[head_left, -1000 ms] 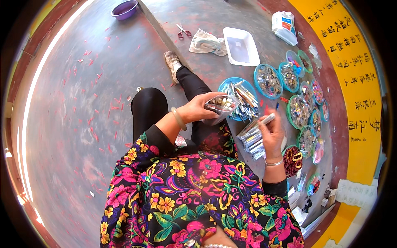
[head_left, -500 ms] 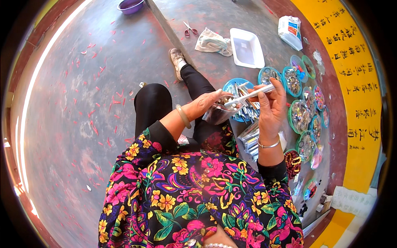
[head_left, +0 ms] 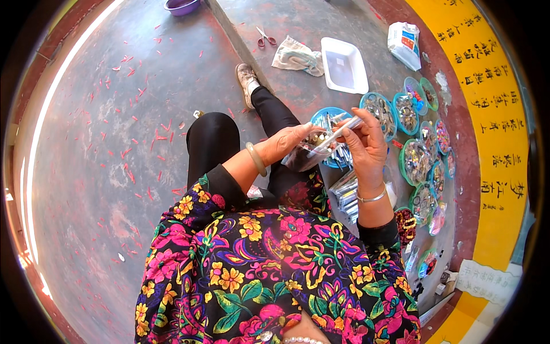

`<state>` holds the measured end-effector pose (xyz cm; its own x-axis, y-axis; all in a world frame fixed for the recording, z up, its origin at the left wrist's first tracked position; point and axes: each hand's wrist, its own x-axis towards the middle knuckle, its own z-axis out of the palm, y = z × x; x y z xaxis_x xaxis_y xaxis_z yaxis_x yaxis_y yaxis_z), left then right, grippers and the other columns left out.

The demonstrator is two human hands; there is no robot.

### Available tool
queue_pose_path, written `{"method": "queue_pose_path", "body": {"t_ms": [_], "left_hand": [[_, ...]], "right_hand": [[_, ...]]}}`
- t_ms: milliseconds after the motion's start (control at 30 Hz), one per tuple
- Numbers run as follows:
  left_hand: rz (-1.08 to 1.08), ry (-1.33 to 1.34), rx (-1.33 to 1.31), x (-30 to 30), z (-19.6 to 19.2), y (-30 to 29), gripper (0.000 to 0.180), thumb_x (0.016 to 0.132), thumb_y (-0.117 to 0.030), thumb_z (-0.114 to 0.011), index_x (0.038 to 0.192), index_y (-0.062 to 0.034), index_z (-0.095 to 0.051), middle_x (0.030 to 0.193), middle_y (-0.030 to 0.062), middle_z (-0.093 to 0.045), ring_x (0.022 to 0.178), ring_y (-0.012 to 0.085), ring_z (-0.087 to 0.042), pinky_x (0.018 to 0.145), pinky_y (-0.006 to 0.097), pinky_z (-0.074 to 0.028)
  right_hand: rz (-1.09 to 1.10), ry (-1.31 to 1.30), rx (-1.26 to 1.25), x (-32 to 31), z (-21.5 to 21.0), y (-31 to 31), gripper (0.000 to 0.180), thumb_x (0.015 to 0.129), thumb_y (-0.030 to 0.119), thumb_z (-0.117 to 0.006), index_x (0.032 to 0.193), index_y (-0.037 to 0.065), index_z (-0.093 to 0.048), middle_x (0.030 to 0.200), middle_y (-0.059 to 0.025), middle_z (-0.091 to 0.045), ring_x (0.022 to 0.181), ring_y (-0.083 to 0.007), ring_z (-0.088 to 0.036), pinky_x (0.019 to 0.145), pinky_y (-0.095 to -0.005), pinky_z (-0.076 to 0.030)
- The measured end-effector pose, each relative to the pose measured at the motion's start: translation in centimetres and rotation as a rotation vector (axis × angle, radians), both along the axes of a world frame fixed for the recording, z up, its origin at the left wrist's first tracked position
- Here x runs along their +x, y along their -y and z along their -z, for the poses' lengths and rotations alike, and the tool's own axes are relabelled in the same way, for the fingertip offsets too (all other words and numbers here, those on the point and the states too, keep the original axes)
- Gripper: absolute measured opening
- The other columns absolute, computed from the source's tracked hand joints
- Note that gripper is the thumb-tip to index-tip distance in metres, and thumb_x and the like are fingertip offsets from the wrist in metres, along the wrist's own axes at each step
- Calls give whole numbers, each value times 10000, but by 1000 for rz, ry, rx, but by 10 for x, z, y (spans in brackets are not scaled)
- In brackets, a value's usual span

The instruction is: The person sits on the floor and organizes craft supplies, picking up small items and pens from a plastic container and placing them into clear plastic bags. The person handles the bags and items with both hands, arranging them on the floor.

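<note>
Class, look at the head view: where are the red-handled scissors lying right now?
The scissors lie on the floor at top centre, just left of the crumpled cloth and the white tray.

A black blouse crowded with pink, yellow and blue flowers fills the lower frame, sleeves pushed to mid-forearm. A pale green bangle circles the left wrist, a thin silver bracelet the right. Black trousers, one worn grey shoe.
</note>
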<state>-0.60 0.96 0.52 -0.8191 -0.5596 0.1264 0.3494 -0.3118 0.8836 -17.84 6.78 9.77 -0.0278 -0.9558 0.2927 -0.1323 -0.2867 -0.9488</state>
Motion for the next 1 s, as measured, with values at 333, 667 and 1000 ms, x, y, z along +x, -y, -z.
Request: {"method": "queue_pose_path", "body": {"t_ms": [333, 667, 1000], "left_hand": [[-119, 136, -157, 3, 4, 0, 581, 994, -436, -217, 1275, -1, -482, 1179, 109, -565, 1101, 177, -507, 969, 306, -355], [-121, 155, -90, 2, 10, 0, 604, 985, -460, -237, 1267, 15, -482, 1183, 117, -562, 1106, 179, -497, 975, 320, -352], [-141, 100, -85, -1, 15, 1, 612, 983, -461, -257, 1270, 36, -470, 1196, 113, -552, 1113, 171, -492, 983, 315, -345]], "right_hand": [[-20, -381, -131, 6, 8, -5, 252, 761, 3, -688, 1007, 35, -646, 895, -60, -651, 791, -158, -600, 720, -280, -468], [160, -336, -167, 5, 24, -12, 216, 744, 29, -711, 945, 35, -632, 863, -77, -633, 776, -195, -592, 722, -298, -467], [74, -469, -105, 11, 25, -13, 225, 706, 2, -707, 917, 48, -641, 865, -75, -634, 795, -214, -585, 745, -312, -459]]}}
